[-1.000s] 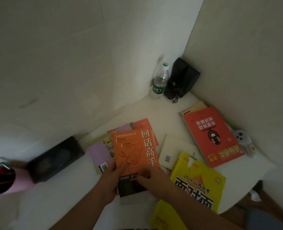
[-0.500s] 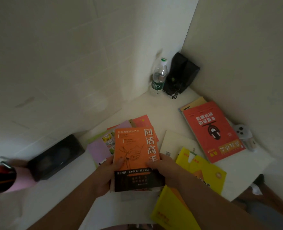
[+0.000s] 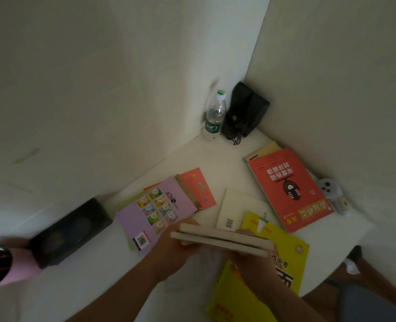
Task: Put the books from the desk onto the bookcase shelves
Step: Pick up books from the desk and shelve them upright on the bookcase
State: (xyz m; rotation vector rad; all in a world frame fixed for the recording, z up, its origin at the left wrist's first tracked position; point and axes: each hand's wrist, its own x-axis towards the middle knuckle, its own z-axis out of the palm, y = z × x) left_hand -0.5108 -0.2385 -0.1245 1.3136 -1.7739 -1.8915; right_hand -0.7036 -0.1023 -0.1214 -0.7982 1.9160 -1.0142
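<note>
White desk surface [image 3: 173, 159] fills the corner between two pale walls. At 12 o'clock from the hands, deep in the corner, a clear water bottle [image 3: 214, 116] with a green label is stood upright, just beside a black pouch [image 3: 246, 110] leaned against the wall. At 2 o'clock a red book [image 3: 290, 189] is laid flat on top of a tan one, and a small white gadget [image 3: 330, 188] is seen just past its right edge. At 11 o'clock a lilac booklet [image 3: 153, 212] is spread over a coral-red book [image 3: 198, 188]. A cream book [image 3: 239, 210] lies back-cover up directly behind the hands, and a yellow workbook [image 3: 283, 242] is partly covered by the right forearm at 4 o'clock. At 9 o'clock a black box [image 3: 70, 231] is set against the wall, with a pink cup [image 3: 8, 266] just left of it.

A stack of two books [image 3: 222, 240] is held lifted above the desk, seen edge-on with the pale page edges turned toward the camera. The left hand [image 3: 176, 247] is wrapped round the stack's left end, fingertips showing over the far side. The right hand [image 3: 252, 254] is placed under the right end and is mostly hidden by the books, so whether its fingers curl round them cannot be told
</note>
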